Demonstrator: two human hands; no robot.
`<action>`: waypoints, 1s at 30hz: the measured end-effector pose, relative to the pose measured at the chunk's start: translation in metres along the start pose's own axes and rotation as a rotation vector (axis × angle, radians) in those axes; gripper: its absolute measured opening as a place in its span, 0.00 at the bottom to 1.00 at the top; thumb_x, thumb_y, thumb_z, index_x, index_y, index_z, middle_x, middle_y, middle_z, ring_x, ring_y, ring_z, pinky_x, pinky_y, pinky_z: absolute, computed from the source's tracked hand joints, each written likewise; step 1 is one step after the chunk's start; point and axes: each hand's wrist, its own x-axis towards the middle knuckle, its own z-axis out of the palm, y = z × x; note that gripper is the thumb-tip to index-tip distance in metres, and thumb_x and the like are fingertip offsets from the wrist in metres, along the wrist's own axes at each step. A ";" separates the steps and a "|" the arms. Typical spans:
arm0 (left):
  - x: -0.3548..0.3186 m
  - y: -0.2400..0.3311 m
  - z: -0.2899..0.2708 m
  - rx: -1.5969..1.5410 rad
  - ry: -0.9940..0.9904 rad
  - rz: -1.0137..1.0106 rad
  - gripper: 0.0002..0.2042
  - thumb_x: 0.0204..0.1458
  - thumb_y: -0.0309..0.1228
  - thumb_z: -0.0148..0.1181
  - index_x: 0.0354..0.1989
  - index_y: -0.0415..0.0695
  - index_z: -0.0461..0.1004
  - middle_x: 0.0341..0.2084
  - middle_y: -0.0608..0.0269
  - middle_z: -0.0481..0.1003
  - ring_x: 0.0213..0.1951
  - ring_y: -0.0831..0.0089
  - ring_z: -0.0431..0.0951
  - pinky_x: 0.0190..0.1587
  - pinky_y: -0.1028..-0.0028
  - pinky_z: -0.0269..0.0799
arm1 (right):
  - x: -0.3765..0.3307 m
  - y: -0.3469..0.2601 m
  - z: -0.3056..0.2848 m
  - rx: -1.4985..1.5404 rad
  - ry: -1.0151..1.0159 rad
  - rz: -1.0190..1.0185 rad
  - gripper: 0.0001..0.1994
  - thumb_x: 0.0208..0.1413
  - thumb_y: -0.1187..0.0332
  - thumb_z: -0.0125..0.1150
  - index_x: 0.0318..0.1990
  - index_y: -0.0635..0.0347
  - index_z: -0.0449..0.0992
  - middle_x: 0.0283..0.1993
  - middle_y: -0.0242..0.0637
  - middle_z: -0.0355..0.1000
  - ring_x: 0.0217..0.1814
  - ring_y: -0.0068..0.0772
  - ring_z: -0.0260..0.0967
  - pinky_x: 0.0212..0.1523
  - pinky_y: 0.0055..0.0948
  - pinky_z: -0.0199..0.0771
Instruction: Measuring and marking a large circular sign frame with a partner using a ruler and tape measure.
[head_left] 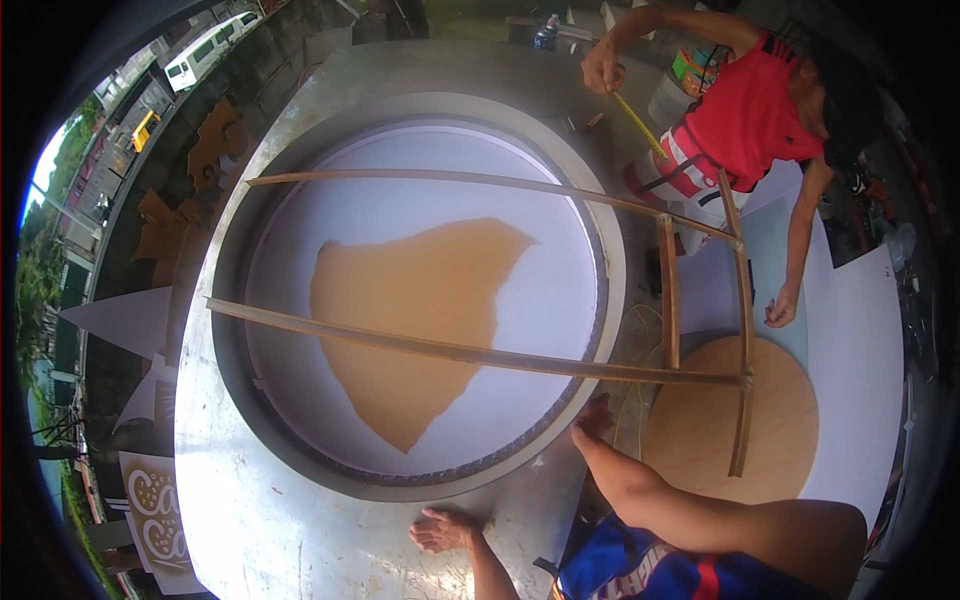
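On a shiny metal table lies a large round metal ring [420, 487] with a raised wall. Inside it is a white disc [280, 260] with an irregular tan patch [420, 290] in the middle. A rusty metal bar frame [470, 352] lies across the ring, its long bars reaching past both sides. My left hand [443, 530] is open, just over or on the table in front of the ring, holding nothing. Beside the ring's near right edge is my right hand [593, 415], seemingly against the outer wall; its fingers are dark and hard to make out.
A co-worker in red [745, 115] stands across at the right, holding a yellow tape measure [635, 122]. Their other hand [782, 308] hangs near a pale sheet [855, 330]. A round wooden disc [780, 420] lies under the frame's right end. Star-shaped cutouts [125, 318] stand on the left.
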 end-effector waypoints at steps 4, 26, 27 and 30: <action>0.012 -0.015 0.005 0.022 0.067 -0.043 0.29 0.63 0.57 0.32 0.55 0.40 0.59 0.56 0.51 0.60 0.57 0.54 0.60 0.55 0.55 0.56 | -0.013 -0.022 0.002 0.045 -0.055 0.109 0.34 0.62 0.47 0.45 0.70 0.55 0.49 0.60 0.53 0.63 0.52 0.53 0.69 0.48 0.52 0.70; 0.004 -0.019 0.010 -0.189 -0.051 0.118 0.33 0.61 0.62 0.35 0.54 0.40 0.59 0.48 0.51 0.61 0.51 0.55 0.61 0.50 0.56 0.58 | -0.035 0.012 -0.111 0.381 -0.161 0.383 0.33 0.64 0.45 0.39 0.63 0.70 0.59 0.59 0.56 0.65 0.61 0.57 0.63 0.62 0.53 0.58; 0.001 -0.025 0.007 -0.210 -0.033 0.119 0.33 0.61 0.62 0.35 0.54 0.40 0.59 0.48 0.51 0.61 0.51 0.55 0.61 0.50 0.56 0.58 | -0.044 0.026 -0.113 0.382 -0.167 0.353 0.33 0.64 0.46 0.39 0.62 0.71 0.60 0.59 0.56 0.65 0.61 0.57 0.63 0.63 0.53 0.58; -0.010 -0.077 -0.012 -0.526 0.162 0.201 0.35 0.58 0.64 0.41 0.53 0.38 0.59 0.47 0.48 0.61 0.52 0.51 0.60 0.51 0.51 0.58 | -0.090 0.076 -0.097 0.372 -0.208 0.225 0.33 0.64 0.47 0.40 0.59 0.74 0.63 0.57 0.57 0.67 0.61 0.59 0.62 0.64 0.51 0.58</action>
